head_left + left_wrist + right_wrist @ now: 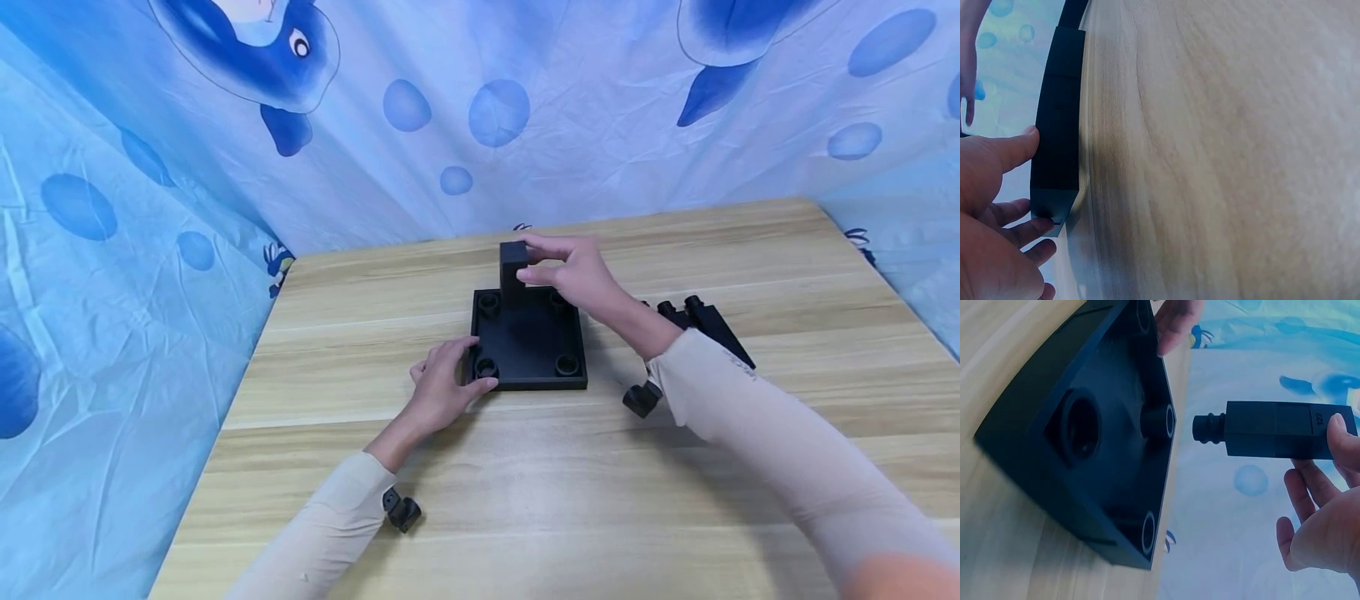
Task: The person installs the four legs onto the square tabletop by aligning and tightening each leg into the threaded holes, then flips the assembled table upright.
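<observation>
A square black tray-like base lies on the wooden table with its hollow side up and a round socket at each corner. My left hand grips its near left corner, thumb on the front edge and fingers along the left side. Between thumb and fingers, my right hand holds a black square leg upright above the back of the base. The leg's ribbed peg points at the base, and a gap shows between the peg and the back left socket.
Several more black legs lie on the table to the right, partly hidden by my right forearm. Small black wrist cameras hang at both cuffs. A blue curtain with a sea-animal print stands behind the table's back edge.
</observation>
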Demonstrator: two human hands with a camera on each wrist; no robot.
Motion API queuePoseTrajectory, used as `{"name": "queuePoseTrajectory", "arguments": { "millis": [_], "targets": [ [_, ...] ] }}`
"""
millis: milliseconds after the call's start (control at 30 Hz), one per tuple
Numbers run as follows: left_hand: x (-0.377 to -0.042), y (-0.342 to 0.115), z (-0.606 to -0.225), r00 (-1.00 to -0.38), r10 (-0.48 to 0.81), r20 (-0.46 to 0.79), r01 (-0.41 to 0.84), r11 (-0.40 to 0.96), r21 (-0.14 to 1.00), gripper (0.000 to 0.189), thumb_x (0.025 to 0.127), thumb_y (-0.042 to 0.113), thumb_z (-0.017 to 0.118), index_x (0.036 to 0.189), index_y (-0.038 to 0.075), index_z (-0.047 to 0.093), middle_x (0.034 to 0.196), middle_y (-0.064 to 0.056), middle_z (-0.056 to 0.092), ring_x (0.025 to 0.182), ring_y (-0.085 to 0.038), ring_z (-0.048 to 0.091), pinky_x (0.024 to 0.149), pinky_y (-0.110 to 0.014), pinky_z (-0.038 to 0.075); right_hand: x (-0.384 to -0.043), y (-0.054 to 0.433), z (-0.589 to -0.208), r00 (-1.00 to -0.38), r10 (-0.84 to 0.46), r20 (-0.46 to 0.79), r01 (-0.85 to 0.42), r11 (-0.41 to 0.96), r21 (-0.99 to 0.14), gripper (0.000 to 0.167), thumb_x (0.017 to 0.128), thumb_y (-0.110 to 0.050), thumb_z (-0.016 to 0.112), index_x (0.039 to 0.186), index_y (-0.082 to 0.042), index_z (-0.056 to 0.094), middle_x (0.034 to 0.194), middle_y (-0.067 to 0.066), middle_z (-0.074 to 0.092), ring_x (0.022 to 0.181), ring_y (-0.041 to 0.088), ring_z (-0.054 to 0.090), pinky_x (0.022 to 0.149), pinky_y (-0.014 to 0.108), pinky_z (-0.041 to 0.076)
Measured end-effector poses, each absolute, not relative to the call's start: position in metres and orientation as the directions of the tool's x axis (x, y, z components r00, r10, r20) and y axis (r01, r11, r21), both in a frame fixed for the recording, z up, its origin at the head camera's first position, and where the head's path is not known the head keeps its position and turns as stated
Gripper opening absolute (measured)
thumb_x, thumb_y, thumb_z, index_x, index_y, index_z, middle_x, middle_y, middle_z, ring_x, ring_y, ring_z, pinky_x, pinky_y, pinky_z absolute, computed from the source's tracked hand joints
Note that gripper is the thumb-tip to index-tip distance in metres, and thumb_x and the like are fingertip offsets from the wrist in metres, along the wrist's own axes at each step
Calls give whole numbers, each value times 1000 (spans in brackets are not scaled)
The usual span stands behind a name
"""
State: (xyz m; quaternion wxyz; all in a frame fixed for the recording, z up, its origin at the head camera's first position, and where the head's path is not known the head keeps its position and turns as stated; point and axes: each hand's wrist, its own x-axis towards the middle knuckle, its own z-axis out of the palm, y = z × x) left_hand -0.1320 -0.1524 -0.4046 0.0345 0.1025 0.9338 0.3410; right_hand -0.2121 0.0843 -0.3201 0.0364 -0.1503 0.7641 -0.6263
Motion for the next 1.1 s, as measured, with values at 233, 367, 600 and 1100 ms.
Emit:
{"name": "queuePoseTrajectory", "arguments": {
  "millis": [233,367,600,1100],
  "targets": [
    [-133,-152,-405,-977,214,14,173,746,643,68,84,35,75,141,13,46,143,-4,46,132,-22,34,99,-53,13,-222,66,-328,-942,-288,172,-212,111,-971,48,86,-6,71,132,-12,60,125,13,62,114,23,58,85,35,52],
    [-133,-152,-406,-978,209,12,169,752,637,68,83,35,76,141,13,47,143,-4,46,133,-22,34,99,-52,13,-226,58,-335,-942,-281,183,-211,72,-975,47,86,-3,71,131,-10,61,127,13,61,113,23,58,83,33,53],
    [-134,-153,-405,-979,205,12,165,752,638,67,84,36,75,141,15,46,143,-2,46,133,-21,33,99,-51,14,-233,47,-340,-950,-263,169,-191,60,-980,46,86,-4,71,130,-11,62,121,15,65,110,23,61,84,33,53],
    [-130,-151,-404,-979,202,27,171,744,645,67,83,34,76,140,14,47,142,-3,47,134,-22,34,99,-52,15,-240,33,-351,-961,-242,137,-183,180,-966,47,85,-8,73,131,-15,62,122,12,65,110,21,61,84,35,53]
  ]
}}
